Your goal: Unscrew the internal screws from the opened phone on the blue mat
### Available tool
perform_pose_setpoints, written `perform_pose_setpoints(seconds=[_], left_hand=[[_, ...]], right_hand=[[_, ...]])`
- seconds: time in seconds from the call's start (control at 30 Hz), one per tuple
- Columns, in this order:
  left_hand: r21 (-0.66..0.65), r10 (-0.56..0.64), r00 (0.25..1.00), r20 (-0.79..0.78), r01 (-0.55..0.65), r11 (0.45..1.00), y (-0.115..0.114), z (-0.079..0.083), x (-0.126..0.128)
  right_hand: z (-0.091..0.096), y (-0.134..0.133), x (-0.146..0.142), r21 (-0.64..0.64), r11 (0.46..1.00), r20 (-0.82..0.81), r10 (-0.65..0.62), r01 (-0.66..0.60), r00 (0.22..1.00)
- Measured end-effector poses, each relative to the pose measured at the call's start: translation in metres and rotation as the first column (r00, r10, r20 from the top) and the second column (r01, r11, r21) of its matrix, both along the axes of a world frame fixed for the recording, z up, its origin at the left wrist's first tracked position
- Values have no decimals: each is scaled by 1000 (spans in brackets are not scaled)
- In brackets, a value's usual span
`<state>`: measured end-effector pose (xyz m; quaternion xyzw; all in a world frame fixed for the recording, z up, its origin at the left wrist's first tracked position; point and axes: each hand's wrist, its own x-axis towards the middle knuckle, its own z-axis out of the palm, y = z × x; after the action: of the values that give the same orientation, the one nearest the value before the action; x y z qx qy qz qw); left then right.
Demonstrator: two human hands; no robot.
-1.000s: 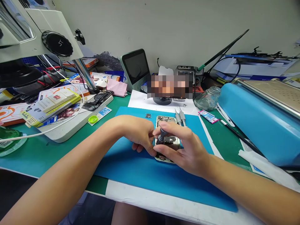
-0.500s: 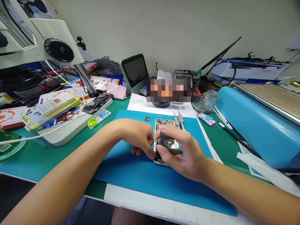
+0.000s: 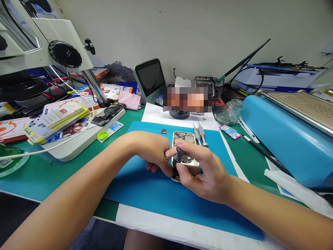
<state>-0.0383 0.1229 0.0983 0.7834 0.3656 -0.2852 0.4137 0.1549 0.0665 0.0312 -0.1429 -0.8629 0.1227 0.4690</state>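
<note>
An opened smartphone (image 3: pixel 191 168) lies on the blue mat (image 3: pixel 156 205), its inner parts bare. My left hand (image 3: pixel 153 152) is bent at the wrist with curled fingers, thumb side pressed against the phone's left edge. In my right hand (image 3: pixel 208 170) is a short dark screwdriver (image 3: pixel 178 155), upright over the phone's left side. The index finger lies at its top and the thumb beside its shaft; the tip is hard to see. A small metal phone part (image 3: pixel 163 131) sits beyond my left hand. Two grey screwdrivers (image 3: pixel 200 133) rest just right of the phone.
A microscope (image 3: pixel 62 52) stands at the left, its base bearing boxes and a phone board (image 3: pixel 108 114). Behind the mat are a screen device (image 3: pixel 151 80) and a glass jar (image 3: pixel 230 111). A blue machine (image 3: pixel 286 139) flanks the right side.
My right index finger has reached further left across the screwdriver's top, and the thumb has shifted slightly. My left hand stays at the phone's edge. The view has moved a little.
</note>
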Motion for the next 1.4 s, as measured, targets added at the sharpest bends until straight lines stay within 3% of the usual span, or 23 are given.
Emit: perform_pose_setpoints(seconds=[0.17,0.57,0.87,1.4], left_hand=[[12,29,1000,-11,-29,999,-1,1,-1],[21,139,985,101,-141,990,1,0,-1],[-2,131,986,103,-131,991,2,-2,-1],[-17,166,982,85,-165,986,2,0,-2]], right_hand=[[1,1,0,10,1000,-18,-24,25,1000],[-2,3,1,-107,994,-12,-14,12,1000],[-4,-5,0,-337,941,-80,-31,3,996],[2,-7,0,-373,928,-147,-44,-14,988]])
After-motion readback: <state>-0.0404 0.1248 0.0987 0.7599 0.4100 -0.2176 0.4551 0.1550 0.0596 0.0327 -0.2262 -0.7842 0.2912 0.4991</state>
